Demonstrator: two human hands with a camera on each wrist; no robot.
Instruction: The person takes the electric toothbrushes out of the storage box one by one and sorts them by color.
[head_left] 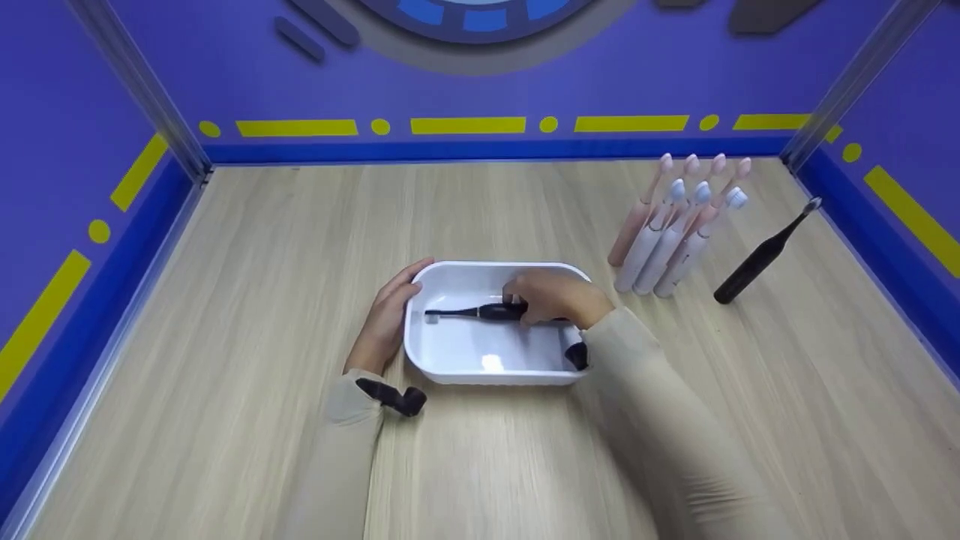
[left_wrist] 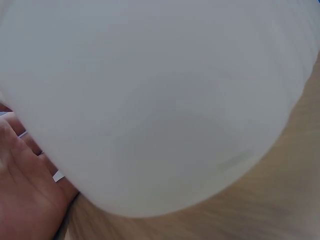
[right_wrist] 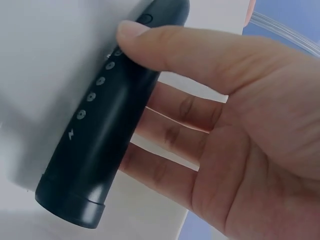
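A white plastic basin [head_left: 457, 356] sits on the wooden table. My left hand [head_left: 386, 319] rests against its left outer wall, fingers laid along the side and thumb at the rim; the left wrist view shows its palm [left_wrist: 25, 185] beside the white wall. Inside the basin, my right hand [head_left: 551, 296] holds a black electric toothbrush [head_left: 495, 311] by its handle, the brush head pointing left. Thumb and fingers pinch the handle [right_wrist: 107, 120] in the right wrist view, where its row of small indicator marks shows.
To the right of the basin, several pink electric toothbrushes [head_left: 630, 232] and white electric toothbrushes [head_left: 637, 262] stand upright in a cluster. Another black electric toothbrush [head_left: 757, 262] stands further right. Blue-purple panels [head_left: 480, 97] enclose the table at the back and sides.
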